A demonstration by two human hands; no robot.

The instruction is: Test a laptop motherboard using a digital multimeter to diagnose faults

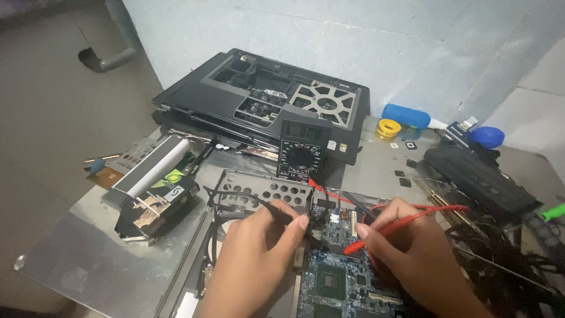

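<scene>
Now left hand (253, 259) pinching black probe (281, 213), right hand (412, 247) pinching red probe (376, 232), tips on blue circuit board (341, 282).

The blue circuit board (338, 277) is cut off by the bottom edge at 6 o'clock, and its left and right portions lie hidden beneath the left hand (256, 259) and right hand (412, 250). Both forearms run out of frame at 6 o'clock. The tip of the black probe (282, 213) is hidden behind the left fingertips; the red probe (376, 232) shows its tip against the board, but the contact point is too small to tell. The multimeter (302, 152) display is blurred, its reading illegible. At 3 o'clock, a green object (553, 212) is cut by the right edge. The tangled wires (506, 265) at 4 o'clock cannot be separated.
</scene>
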